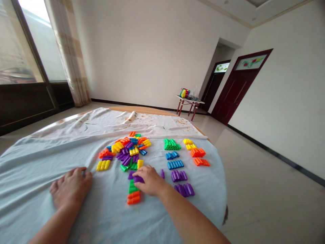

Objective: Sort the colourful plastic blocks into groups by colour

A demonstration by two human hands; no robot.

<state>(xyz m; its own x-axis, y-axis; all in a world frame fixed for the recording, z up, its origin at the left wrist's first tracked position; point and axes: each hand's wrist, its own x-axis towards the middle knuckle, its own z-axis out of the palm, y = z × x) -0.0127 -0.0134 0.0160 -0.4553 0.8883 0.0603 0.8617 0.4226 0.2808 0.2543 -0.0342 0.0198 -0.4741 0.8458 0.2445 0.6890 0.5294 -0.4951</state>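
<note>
My right hand (149,179) has its fingers closed on a purple plastic tube block (138,179), low over the table; another purple piece shows beside it. Just nearer to me lie a green block (133,187) and an orange block (133,197). Palm down on the blue cloth, my left hand (72,187) rests with fingers stretched out and holds nothing. Beyond it lies a yellow block (103,165). A mixed heap of colourful tube blocks (127,150) spreads past my hands. To the right, green blocks (172,144), blue blocks (175,164) and purple blocks (184,190) lie grouped by colour.
Further right are yellow blocks (188,141) and orange blocks (198,152), near the round table's edge. A pale blue cloth (106,210) and a white patterned cloth (114,120) cover the table. A small side table (189,100) with bags stands by the far wall.
</note>
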